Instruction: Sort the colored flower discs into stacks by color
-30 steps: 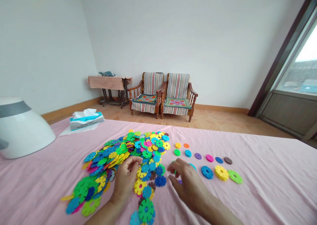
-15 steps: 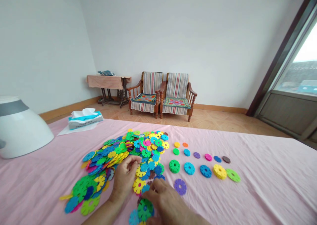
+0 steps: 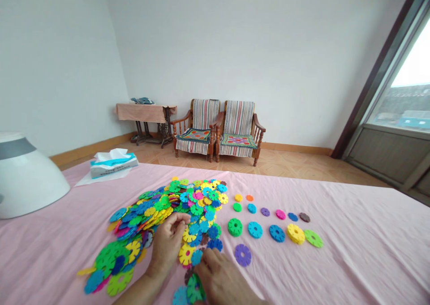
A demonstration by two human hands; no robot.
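A heap of plastic snowflake discs (image 3: 157, 204) in many colours spreads in front of me. My left hand (image 3: 169, 238) rests at the heap's middle with thumb and fingers curled together; whatever they pinch, if anything, is hidden. Lower down, my right hand (image 3: 221, 276) is bent over the near discs, its fingers closed and pointing down. Beside its fingers lies a green disc (image 3: 194, 288), partly covered. To the right are sorted discs, among them a green stack (image 3: 235, 227), a yellow stack (image 3: 295, 234) and a single purple disc (image 3: 242, 255).
A pink cloth (image 3: 352, 247) covers the table. At the left stand a tissue box (image 3: 114, 166) and a white appliance with a grey band (image 3: 32, 184). Beyond the table are two wooden armchairs (image 3: 238, 126) and a cloth-covered stand (image 3: 141, 112).
The view has shifted slightly. My right hand has moved a little down and its fingers have drawn in beside the green disc. My left hand keeps its curled pose.
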